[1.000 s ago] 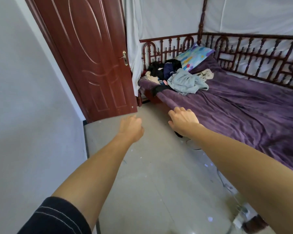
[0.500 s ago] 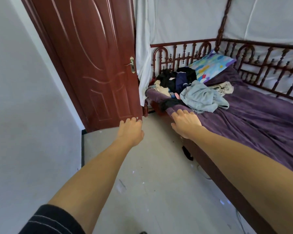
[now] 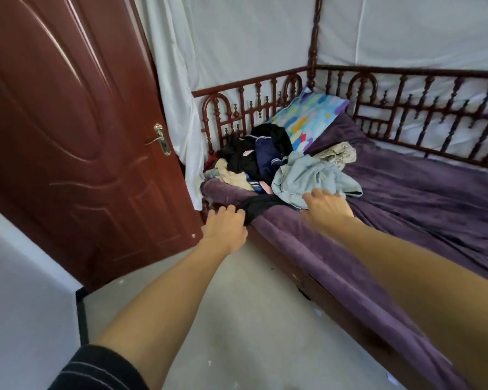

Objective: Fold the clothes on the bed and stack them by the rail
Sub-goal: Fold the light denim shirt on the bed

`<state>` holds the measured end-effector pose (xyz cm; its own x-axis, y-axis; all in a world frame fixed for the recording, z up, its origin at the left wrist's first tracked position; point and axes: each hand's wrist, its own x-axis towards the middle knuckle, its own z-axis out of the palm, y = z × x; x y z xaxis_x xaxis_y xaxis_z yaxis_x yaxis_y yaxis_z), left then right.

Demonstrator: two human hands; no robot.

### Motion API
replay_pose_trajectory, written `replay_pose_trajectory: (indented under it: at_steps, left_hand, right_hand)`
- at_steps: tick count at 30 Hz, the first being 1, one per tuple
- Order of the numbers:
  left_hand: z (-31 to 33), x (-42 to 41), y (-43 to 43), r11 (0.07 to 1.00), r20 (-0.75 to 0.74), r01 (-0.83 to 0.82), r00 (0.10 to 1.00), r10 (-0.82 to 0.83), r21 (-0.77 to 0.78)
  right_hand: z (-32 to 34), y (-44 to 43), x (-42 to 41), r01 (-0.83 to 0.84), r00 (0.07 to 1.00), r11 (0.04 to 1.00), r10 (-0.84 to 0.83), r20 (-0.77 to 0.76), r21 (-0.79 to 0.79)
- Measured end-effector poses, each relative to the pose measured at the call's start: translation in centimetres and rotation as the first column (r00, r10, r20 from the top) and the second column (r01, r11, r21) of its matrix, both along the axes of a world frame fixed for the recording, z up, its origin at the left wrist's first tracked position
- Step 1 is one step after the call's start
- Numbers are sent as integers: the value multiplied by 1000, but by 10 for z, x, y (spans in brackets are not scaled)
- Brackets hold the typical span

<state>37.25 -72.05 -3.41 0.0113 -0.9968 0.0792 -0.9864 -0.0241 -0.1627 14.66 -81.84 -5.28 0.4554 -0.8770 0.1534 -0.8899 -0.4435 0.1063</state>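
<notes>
A heap of unfolded clothes lies at the head of the bed. On top sits a pale blue garment (image 3: 310, 175), with a navy piece (image 3: 265, 159), black pieces and a cream one (image 3: 234, 177) behind it. A black garment (image 3: 258, 206) hangs over the bed's front edge. My left hand (image 3: 224, 228) hovers just left of that black garment, fingers apart, holding nothing. My right hand (image 3: 326, 208) reaches over the purple blanket, fingertips at the lower edge of the pale blue garment, not closed on it. The carved wooden rail (image 3: 423, 108) runs along the far side.
A dark red door (image 3: 76, 136) stands open at the left, close to the bed's corner. A colourful pillow (image 3: 307, 119) leans on the headboard rail, and a beige cloth (image 3: 338, 154) lies beside it. White curtains hang behind. The purple blanket (image 3: 420, 209) covers the mattress.
I have moved closer to the bed. Both hands have reached forward, from over the floor to the bed's edge and the clothes heap.
</notes>
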Motion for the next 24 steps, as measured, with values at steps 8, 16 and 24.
replay_pose_trajectory:
  at_steps: [8,16,24]
  left_hand:
    - [-42,3,-206,993,-8,81,997,-81,84]
    - [-85,13,-371,979,-76,157,986,-148,128]
    - [-175,4,-532,880,-138,376,926,-351,291]
  right_hand:
    - [-51,-181,2,110,994,988,-108,-23,109]
    - [-80,-329,-17,200,980,953,-195,-45,229]
    - [-163,-437,-36,429,902,815,-412,-131,390]
